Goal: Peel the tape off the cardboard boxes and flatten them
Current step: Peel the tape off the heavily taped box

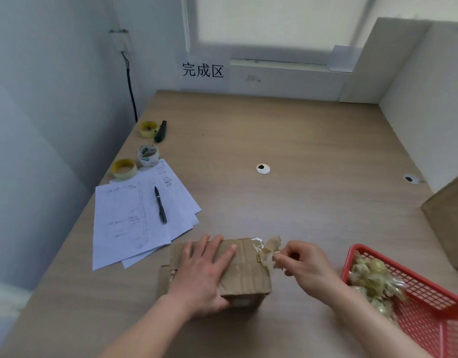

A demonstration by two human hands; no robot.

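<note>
The cardboard box (pixel 244 273) sits on the wooden table (pixel 287 140) right in front of me, near its front edge, its top flaps closed and creased. A strip of clear tape (pixel 265 250) is lifted off the box's far right corner, crumpled and shiny, one end clinging to the cardboard. My left hand (pixel 206 275) lies flat across the top of the box, fingers straight and spread, the thumb down over the near edge, pressing it against the table. My right hand (pixel 304 264) is just right of the box, fingers curled, thumb and forefinger pinching the loose end of the tape. Farther right, a red basket (pixel 429 319) at the table's near right corner holds a heap of crumpled tape scraps (pixel 372 280). A second brown box (pixel 450 223) stands at the right edge, partly cut off. To my left lie sheets of handwritten paper (pixel 129 223) with a black pen (pixel 160 205) on top; beyond them are three tape rolls (pixel 148 155) and a dark green utility knife (pixel 160 131). On the back wall hangs a sign (pixel 203 71) with three characters.
</note>
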